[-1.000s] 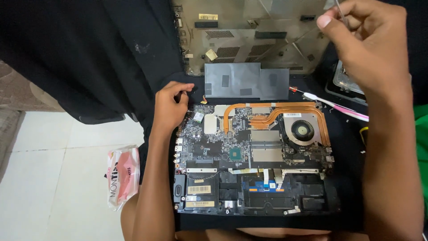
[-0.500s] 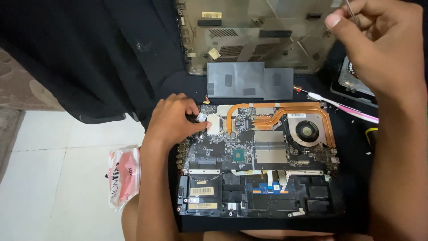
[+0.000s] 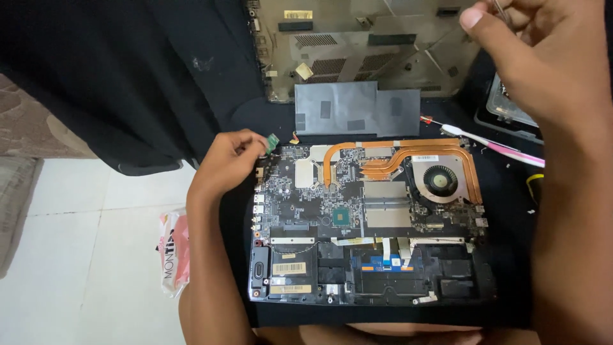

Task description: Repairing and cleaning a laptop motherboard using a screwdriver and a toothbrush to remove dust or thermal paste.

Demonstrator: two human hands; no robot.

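Head view: left hand [image 3: 223,163] pinches a small green circuit board [image 3: 271,144] just off the upper-left corner of the opened laptop [image 3: 364,223]. Right hand [image 3: 543,64] clenches a thin metal tool [image 3: 501,9]. Judged step: removing the small board; next, lay it clear of the chassis.

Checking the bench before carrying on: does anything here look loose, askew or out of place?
One thing: a small green circuit board is off the opened black laptop, pinched in the left hand at its top-left corner. The grey foil-like sheet lies loose above the copper heat pipes. No spills or visible damage.
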